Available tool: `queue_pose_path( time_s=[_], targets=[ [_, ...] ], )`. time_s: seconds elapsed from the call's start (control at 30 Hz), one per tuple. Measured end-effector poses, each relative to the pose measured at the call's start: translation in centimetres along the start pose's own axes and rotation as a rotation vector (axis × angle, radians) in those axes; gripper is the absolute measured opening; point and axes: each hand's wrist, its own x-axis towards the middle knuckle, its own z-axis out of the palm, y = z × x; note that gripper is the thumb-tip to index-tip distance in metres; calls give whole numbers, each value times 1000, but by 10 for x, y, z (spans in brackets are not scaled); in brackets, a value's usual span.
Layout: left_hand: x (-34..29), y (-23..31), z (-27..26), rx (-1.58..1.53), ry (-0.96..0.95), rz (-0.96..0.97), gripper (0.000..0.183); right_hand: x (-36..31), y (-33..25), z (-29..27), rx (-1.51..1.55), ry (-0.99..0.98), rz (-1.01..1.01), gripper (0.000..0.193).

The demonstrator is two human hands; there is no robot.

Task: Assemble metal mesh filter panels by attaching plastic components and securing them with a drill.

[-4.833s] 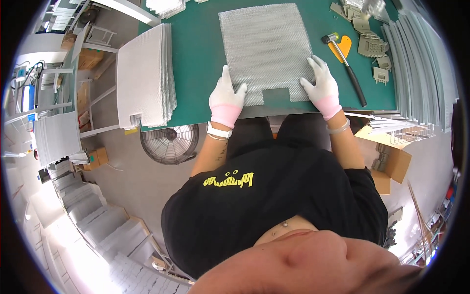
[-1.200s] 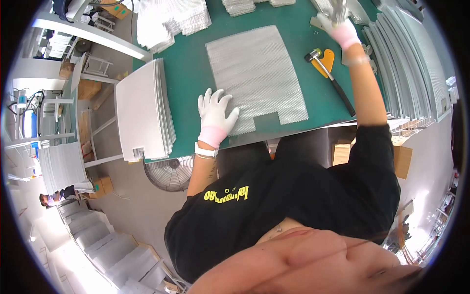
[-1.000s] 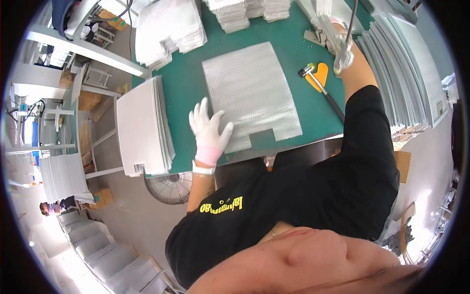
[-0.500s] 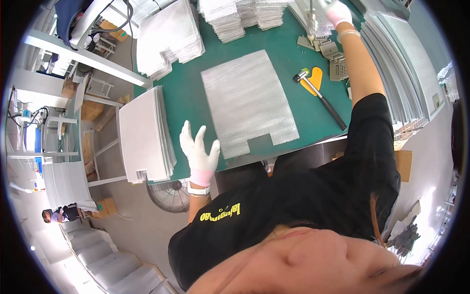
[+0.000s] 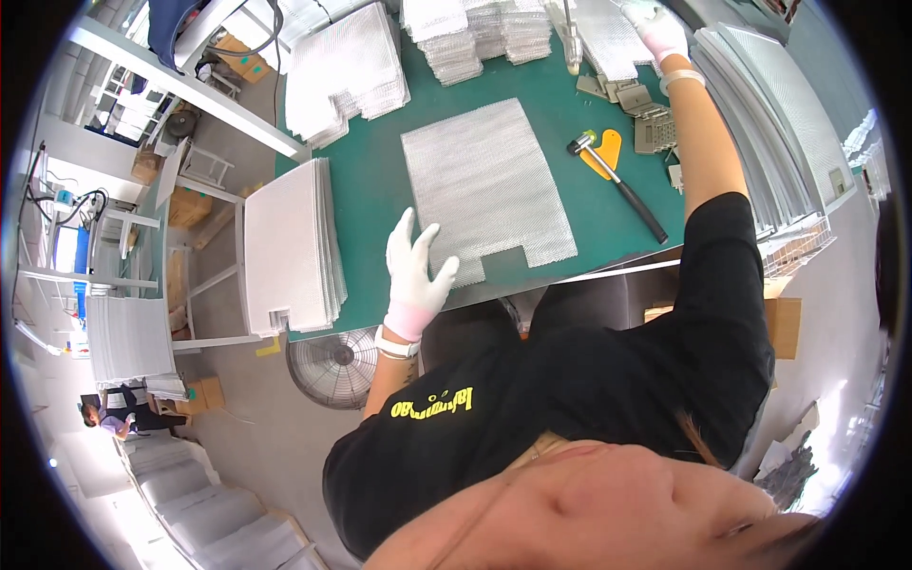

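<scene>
A silvery mesh sheet (image 5: 489, 185) with a notch in its near edge lies flat on the green tabletop (image 5: 366, 171). My left hand (image 5: 418, 275), in a white glove with a pink cuff, is at the sheet's near left edge, its fingers spread and holding nothing. At the far right, my right hand (image 5: 662, 38), gloved the same way, reaches over another mesh sheet (image 5: 608, 38). Its fingers look apart, though the far tips are washed out by light. A black-handled hammer (image 5: 622, 190) lies across a yellow flat piece (image 5: 606, 152) right of the middle sheet.
Stacks of white sheets (image 5: 290, 247) stand at the left and mesh stacks (image 5: 347, 66) at the back. Grey metal fixtures (image 5: 651, 128) lie beside my right forearm. A tall sheet stack (image 5: 769, 123) is at the right. A floor fan (image 5: 332, 366) stands below the table's front edge.
My left hand has moved right, to the near left edge of the middle sheet. My right hand has shifted slightly nearer over the far sheet. The whole view has shifted a little.
</scene>
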Motion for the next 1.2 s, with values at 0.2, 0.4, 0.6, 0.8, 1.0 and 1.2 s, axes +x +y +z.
queue_pose_path(
  time_s=[0.2,0.4,0.6,0.8,1.0,1.2],
  targets=[
    [-7,10,0,-49,-17,-26,53,23,-2,-7,325,361,257,91],
    [-16,-2,6,-117,-62,-90,51,30,5,-6,410,610,-28,73],
    [8,12,5,-360,-132,-61,50,-109,-72,5,906,373,-401,74],
    [65,93,40,-1665,331,-132,50,-305,-82,37,674,16,-852,111],
    [11,42,19,-1206,471,-319,40,-327,-83,-47,175,75,-595,86],
    [-25,32,4,-1008,264,-412,65,-342,-71,-64,391,-634,-62,82]
  ],
)
